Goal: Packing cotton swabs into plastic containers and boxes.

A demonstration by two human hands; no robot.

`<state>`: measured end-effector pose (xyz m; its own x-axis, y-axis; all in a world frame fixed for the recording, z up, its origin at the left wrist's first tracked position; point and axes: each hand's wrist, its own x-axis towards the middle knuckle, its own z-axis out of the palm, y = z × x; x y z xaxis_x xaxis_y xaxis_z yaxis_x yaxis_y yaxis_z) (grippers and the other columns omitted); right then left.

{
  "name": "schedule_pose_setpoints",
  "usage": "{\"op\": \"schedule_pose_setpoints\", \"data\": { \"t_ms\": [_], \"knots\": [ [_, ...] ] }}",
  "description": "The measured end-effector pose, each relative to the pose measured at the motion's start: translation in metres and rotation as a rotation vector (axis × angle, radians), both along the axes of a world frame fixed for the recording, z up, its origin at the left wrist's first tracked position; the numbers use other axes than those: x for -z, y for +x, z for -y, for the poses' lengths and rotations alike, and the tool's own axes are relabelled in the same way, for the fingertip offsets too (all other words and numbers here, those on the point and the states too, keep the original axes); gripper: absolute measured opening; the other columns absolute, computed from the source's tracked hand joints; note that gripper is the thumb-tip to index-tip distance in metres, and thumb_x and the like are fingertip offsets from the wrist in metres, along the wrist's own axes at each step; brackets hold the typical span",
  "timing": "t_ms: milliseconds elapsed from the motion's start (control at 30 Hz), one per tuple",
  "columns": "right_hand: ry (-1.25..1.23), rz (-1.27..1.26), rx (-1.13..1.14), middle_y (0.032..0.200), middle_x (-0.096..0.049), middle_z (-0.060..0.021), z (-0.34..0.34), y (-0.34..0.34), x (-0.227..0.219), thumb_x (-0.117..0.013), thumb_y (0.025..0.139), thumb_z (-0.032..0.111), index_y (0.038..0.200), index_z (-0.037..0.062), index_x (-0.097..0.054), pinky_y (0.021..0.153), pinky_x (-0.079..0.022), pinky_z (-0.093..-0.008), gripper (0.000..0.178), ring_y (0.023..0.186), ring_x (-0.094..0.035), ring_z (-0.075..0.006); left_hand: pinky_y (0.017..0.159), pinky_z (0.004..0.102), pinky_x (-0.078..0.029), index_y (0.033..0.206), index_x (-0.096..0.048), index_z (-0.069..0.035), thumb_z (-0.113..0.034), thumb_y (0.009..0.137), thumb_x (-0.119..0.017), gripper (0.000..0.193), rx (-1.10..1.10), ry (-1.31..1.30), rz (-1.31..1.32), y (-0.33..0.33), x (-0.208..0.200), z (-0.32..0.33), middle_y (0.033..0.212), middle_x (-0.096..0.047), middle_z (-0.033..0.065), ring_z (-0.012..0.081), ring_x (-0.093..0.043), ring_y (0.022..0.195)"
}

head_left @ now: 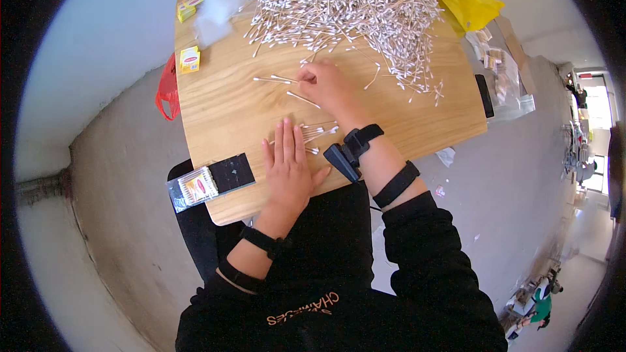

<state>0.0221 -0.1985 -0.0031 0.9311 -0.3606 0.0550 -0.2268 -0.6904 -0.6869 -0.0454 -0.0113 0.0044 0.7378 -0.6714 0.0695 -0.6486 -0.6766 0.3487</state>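
My left hand point(287, 173) lies flat near the table's front edge, fingers stretched out and held close together. Beside and partly beneath it is a small bunch of cotton swabs point(319, 132). Farther forward, my right hand point(329, 91) has its thumb and fingers pinched at the ends of a couple of cotton swabs point(275, 80) that point left; the exact grip is partly hidden by the fingers. A single swab point(303, 99) rests just below that hand. Beyond both hands spreads a large heap of loose swabs point(345, 6).
Small yellow boxes point(190, 60) and clear plastic film point(215, 3) lie at the left. A packet of swabs point(197, 186) overlaps a black pad point(235, 173) at the front left corner. A yellow bag point(466, 3) is at the far right; a red bag point(168, 88) hangs left.
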Motion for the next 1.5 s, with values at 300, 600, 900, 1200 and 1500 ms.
{"op": "schedule_pose_setpoints", "data": {
  "t_ms": [300, 600, 900, 1200, 1500],
  "knots": [
    [0.302, 0.006, -0.023, 0.089, -0.065, -0.0080, 0.022, -0.027, 0.006, -0.070, 0.077, 0.014, 0.093, 0.0050, -0.068, 0.073, -0.050, -0.0302, 0.018, 0.082, -0.061, -0.0184, 0.112, 0.0545, -0.014, 0.142, -0.029, 0.003, -0.048, 0.076, -0.066, 0.091, 0.076, 0.004, -0.001, 0.005, -0.007, 0.001, 0.151, -0.023, 0.0209, 0.0334, -0.019, 0.142],
    [0.043, -0.017, 0.093, 0.086, -0.067, -0.0099, 0.040, -0.008, 0.013, -0.069, 0.078, 0.017, 0.092, 0.0048, -0.066, 0.072, -0.050, -0.0306, 0.018, 0.079, -0.063, -0.0182, 0.114, 0.0523, -0.013, 0.140, -0.032, 0.003, -0.044, 0.080, -0.064, 0.083, 0.101, -0.042, 0.021, 0.013, 0.000, 0.005, 0.151, -0.025, 0.0177, 0.0325, -0.019, 0.142],
    [0.102, 0.081, 0.385, 0.082, -0.066, -0.0058, 0.056, -0.056, 0.032, -0.066, 0.083, 0.014, 0.093, 0.0020, -0.064, 0.068, -0.051, -0.0294, 0.016, 0.073, -0.063, -0.0154, 0.113, 0.0514, -0.017, 0.137, -0.038, 0.001, -0.041, 0.080, -0.065, 0.076, 0.139, -0.153, 0.014, 0.014, 0.001, -0.002, 0.143, -0.035, 0.0187, 0.0338, -0.026, 0.138],
    [0.065, 0.007, -0.167, 0.079, -0.063, -0.0083, -0.023, -0.013, -0.002, -0.068, 0.082, 0.014, 0.092, 0.0031, -0.064, 0.069, -0.050, -0.0321, 0.016, 0.076, -0.062, -0.0191, 0.114, 0.0530, -0.016, 0.140, -0.033, 0.000, -0.035, 0.078, -0.070, 0.080, 0.147, -0.181, -0.038, 0.013, 0.001, -0.011, 0.144, -0.033, 0.0191, 0.0368, -0.024, 0.138],
    [-0.282, 0.086, 0.304, 0.084, -0.064, -0.0074, 0.037, -0.067, 0.012, -0.062, 0.087, 0.018, 0.090, 0.0034, -0.066, 0.069, -0.049, -0.0326, 0.016, 0.078, -0.060, -0.0188, 0.112, 0.0576, -0.015, 0.145, -0.020, 0.001, -0.035, 0.062, -0.082, 0.110, 0.038, -0.182, -0.086, 0.007, -0.008, -0.027, 0.151, -0.021, 0.0198, 0.0387, -0.016, 0.141]
  ]
}}
